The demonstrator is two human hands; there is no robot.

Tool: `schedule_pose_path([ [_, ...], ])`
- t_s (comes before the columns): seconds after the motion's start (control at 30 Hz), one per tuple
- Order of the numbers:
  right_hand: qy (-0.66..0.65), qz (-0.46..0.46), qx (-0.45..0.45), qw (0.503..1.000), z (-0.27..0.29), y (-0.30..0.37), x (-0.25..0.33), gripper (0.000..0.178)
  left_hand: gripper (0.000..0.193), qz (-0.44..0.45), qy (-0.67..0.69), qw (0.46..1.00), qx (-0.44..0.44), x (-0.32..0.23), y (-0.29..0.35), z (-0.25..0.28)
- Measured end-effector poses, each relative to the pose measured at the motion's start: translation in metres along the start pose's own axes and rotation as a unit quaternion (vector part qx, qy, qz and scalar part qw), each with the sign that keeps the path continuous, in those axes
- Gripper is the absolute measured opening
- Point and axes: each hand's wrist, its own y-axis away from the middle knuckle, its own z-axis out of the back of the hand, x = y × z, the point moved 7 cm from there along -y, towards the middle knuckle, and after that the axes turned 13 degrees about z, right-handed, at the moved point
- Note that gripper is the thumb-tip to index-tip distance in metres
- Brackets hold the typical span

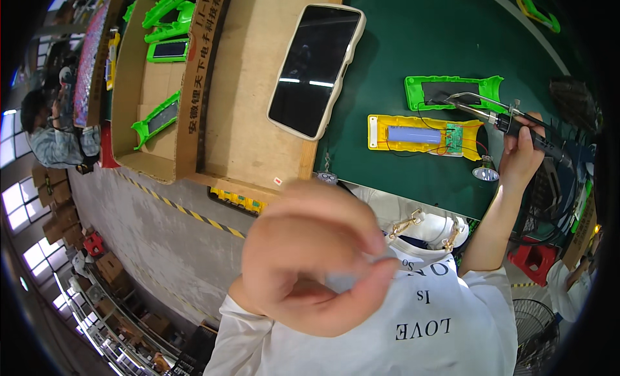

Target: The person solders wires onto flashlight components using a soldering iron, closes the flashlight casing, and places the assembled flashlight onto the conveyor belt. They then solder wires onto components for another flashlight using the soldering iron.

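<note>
Green casings [183, 17] sit in a cardboard box [169, 80]. The left hand [310, 260] curls, fingertips nearly meeting; whether they pinch anything, I cannot tell. On the surface [384, 59], a yellow shell [403, 147] holds a blue cell [413, 135]; beyond it lies a green shell [413, 94]. The right hand [524, 155] has its fingers wrapped round a soldering iron [507, 125], tip over that shell.
</note>
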Motion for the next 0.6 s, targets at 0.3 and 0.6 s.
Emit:
schedule_pose_path([
  [0.3, -0.06, 0.001, 0.011, 0.998, 0.001, 0.0003, -0.0012, 0.012, 0.033, 0.004, 0.043, 0.999, -0.002, -0.0053, 0.0006, 0.0031],
  [0.6, -0.068, 0.009, 0.028, 0.997, 0.0005, -0.0002, -0.0024, 0.013, 0.032, 0.008, 0.057, 0.998, 0.0, -0.0058, 0.0033, -0.0017],
])
